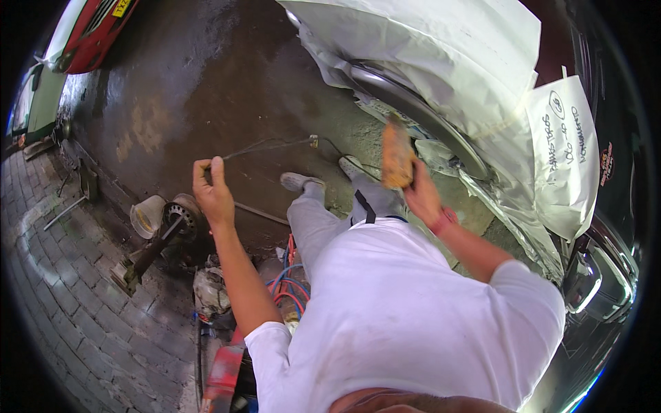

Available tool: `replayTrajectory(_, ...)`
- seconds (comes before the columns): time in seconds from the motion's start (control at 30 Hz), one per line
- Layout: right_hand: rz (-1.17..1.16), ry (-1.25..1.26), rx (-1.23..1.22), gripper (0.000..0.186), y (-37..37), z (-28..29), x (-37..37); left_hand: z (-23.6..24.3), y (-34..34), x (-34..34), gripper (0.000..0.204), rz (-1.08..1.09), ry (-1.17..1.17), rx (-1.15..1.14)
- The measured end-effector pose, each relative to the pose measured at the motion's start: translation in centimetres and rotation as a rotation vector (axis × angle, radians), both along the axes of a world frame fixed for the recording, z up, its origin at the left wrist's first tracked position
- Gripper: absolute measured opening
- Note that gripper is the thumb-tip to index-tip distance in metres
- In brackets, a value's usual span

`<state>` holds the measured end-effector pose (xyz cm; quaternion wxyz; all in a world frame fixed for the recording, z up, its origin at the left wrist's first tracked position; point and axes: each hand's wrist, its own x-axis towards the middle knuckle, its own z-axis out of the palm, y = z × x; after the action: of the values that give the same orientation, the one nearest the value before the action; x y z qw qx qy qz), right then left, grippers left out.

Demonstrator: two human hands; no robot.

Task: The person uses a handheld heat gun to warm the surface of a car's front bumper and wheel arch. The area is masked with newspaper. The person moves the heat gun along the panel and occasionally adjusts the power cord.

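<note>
My left hand (pixel 214 191) is raised on the left, with thumb and fingers closed on a thin dark cord (pixel 270 145). The cord stretches rightward through a small light-coloured connector (pixel 314 141) and runs on toward my right side. My right hand (pixel 423 197) grips a worn orange, block-shaped thing (pixel 397 155) with dark scuffs. Its exact kind does not show, and whether the cord joins it is hidden. Just beyond it is a dark wheel arch (pixel 420 113) of a car partly draped in white masking sheet (pixel 441 51).
Left are a white bucket (pixel 146 216), a wheel hub (pixel 182 217) with a metal bar, and grey paving (pixel 76 310). Red and blue hoses (pixel 288 279) lie by my left leg, near a red object (pixel 224 372). A red car (pixel 96 34) stands far left; a car mirror (pixel 592 279) juts out right.
</note>
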<state>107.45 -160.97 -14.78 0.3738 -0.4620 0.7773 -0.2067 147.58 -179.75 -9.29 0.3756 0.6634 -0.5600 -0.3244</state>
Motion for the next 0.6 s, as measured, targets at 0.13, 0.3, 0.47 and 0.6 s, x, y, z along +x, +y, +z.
replayTrajectory(0.13,-0.36,0.084,0.17,0.05,4.6,-0.9,3.6,-1.0,-4.8,1.3,0.023,-0.068,0.077,0.05)
replayTrajectory(0.3,-0.931,0.415,-0.189,0.054,2.3,-7.0,11.7,-3.9,-14.1,6.5,0.024,-0.229,0.183,0.082)
replayTrajectory(0.47,-1.455,-0.075,-0.365,0.033,-7.2,-6.1,20.2,-2.0,-24.0,10.7,0.032,-0.371,0.165,0.062)
replayTrajectory(0.6,-1.49,-0.237,-0.447,0.027,-13.7,-5.9,26.8,3.4,-30.4,14.1,0.029,-0.366,0.284,0.117)
